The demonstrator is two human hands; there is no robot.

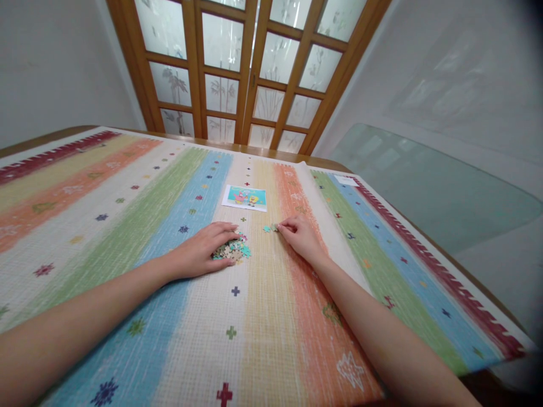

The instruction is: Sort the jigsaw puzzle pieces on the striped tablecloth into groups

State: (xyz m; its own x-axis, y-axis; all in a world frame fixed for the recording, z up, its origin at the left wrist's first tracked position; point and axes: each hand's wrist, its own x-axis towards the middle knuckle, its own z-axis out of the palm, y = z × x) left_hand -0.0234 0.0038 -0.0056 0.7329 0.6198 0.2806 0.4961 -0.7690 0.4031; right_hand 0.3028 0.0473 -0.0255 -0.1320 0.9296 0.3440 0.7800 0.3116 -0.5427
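My right hand [299, 234] has thumb and forefinger pinched together at the edge of a pale jigsaw piece [274, 227], and a small teal piece [266, 228] lies flat just left of it, so this hand is by far the nearer to it; whether the two pieces touch I cannot tell. My left hand [206, 247] rests apart from the right, fingers loosely spread over the left side of a heap of loose pieces [237, 250]; whether any is gripped beneath them I can't tell. The heap sits left and slightly near of the teal piece. Beyond both hands, between them, lies a picture card [245, 198], its long axis running left to right. Everything is on a striped tablecloth [271, 316], with a white paper [346, 180] at far right. Wood-framed glass doors [220, 85] stand beyond the table, between pale walls [51, 68].
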